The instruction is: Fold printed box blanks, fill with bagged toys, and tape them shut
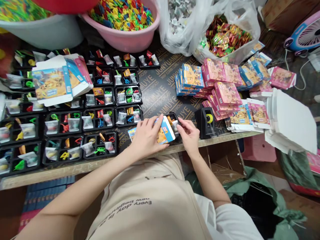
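A blue and yellow printed box (164,134) lies near the table's front edge with its right end open. Across its top, my left hand (146,135) grips it, thumb along the near side of the open end. A black compartment tray (172,119) with small wrapped pieces sits partly inside that open end. My right hand (189,133) pinches the tray's outer end between thumb and fingers. How far the tray reaches into the box is hidden. Just right of my right hand stands a black tape dispenser (203,123) with yellow-green tape.
Several filled black trays (100,144) cover the table's left side, with flat boxes (52,83) on top. Pink and blue boxes (227,93) are stacked right, beside white cartons (291,121). A pink basin (120,36), plastic bags (180,36) and a small fan (306,33) stand behind.
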Tool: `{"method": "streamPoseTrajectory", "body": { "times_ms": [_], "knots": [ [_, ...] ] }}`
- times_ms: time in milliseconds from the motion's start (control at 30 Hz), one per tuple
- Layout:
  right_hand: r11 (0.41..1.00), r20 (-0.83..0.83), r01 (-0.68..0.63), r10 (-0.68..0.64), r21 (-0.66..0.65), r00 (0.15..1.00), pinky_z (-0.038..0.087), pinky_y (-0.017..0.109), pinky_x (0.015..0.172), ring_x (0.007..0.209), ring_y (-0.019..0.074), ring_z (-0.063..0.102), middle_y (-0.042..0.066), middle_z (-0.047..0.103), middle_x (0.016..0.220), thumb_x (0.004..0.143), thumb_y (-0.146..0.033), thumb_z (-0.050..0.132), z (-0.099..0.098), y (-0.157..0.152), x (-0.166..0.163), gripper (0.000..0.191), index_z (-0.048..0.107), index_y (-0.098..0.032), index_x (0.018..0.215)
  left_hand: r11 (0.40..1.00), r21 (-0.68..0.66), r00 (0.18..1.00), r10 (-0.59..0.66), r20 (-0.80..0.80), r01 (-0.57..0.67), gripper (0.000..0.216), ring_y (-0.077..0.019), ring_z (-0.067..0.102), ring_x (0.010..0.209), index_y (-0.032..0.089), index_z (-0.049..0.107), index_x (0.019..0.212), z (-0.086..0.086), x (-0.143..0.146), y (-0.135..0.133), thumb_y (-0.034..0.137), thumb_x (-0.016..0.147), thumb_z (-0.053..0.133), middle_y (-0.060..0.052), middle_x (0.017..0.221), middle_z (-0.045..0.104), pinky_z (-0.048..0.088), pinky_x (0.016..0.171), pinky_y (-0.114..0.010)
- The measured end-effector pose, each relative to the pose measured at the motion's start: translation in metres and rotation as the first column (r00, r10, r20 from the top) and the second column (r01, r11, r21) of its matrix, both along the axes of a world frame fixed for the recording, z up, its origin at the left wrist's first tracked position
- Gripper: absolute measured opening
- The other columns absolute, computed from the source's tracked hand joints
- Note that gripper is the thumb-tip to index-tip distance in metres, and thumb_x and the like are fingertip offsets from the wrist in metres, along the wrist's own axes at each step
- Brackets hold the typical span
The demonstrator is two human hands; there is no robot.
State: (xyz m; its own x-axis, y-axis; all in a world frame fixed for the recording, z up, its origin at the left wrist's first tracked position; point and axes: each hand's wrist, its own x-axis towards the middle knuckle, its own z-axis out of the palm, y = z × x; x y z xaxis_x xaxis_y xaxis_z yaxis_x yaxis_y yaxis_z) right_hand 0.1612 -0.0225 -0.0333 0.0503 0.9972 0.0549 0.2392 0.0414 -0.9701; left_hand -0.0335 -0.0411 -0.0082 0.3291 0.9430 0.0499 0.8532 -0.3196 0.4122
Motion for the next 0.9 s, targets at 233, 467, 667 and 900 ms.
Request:
{"method": "streamPoseTrajectory", "body": {
  "times_ms": [233,467,667,900],
  "knots": [
    [0.95,-0.231,-0.281,0.246,-0.137,0.941,0.053,0.038,0.087,0.092,0.0208,0.065,0.004,0.071,0.092,0.082,-0.044,0.07,-0.004,0.003,0.0,0.024,0.08,-0.025,0.091,0.998,-0.061,0.994,-0.004,0.108,0.011,0.102,-0.0403,0.05,0.121,0.013,0.033,0.154,-0.001,0.006,0.003,0.052,0.07,0.075,-0.023,0.143,0.05,0.039,0.1,-0.053],
    [0.939,-0.485,-0.137,-0.035,-0.315,0.874,0.053,0.038,0.089,0.1,0.0228,0.067,0.006,0.075,0.105,0.078,-0.067,0.064,0.001,0.013,-0.011,0.053,0.072,-0.024,0.107,0.892,-0.325,0.388,0.191,0.902,0.314,0.085,-0.0355,0.05,0.134,0.022,0.057,0.14,-0.015,0.007,0.023,0.06,0.067,0.078,-0.012,0.141,0.059,0.039,0.112,-0.046],
    [0.953,-0.498,0.048,-0.2,-0.3,0.844,0.05,0.032,0.083,0.084,0.0178,0.064,-0.001,0.07,0.082,0.069,-0.055,0.076,0.009,0.021,-0.02,0.035,0.067,-0.023,0.079,0.759,-0.571,-0.03,0.609,0.793,0.314,0.05,-0.0296,0.07,0.101,0.018,0.078,0.094,-0.041,0.014,0.015,0.056,0.062,0.086,-0.008,0.09,0.077,0.055,0.086,-0.039],
    [0.935,-0.327,0.055,-0.177,-0.35,0.928,0.037,0.025,0.06,0.059,0.0105,0.043,-0.008,0.051,0.061,0.056,-0.033,0.079,0.008,0.02,-0.024,0.03,0.053,-0.022,0.067,0.681,-0.672,-0.093,0.719,0.689,0.292,0.043,-0.0243,0.071,0.087,0.017,0.079,0.086,-0.042,0.011,-0.003,0.05,0.06,0.089,-0.008,0.083,0.077,0.055,0.075,-0.032]
  ]
}}
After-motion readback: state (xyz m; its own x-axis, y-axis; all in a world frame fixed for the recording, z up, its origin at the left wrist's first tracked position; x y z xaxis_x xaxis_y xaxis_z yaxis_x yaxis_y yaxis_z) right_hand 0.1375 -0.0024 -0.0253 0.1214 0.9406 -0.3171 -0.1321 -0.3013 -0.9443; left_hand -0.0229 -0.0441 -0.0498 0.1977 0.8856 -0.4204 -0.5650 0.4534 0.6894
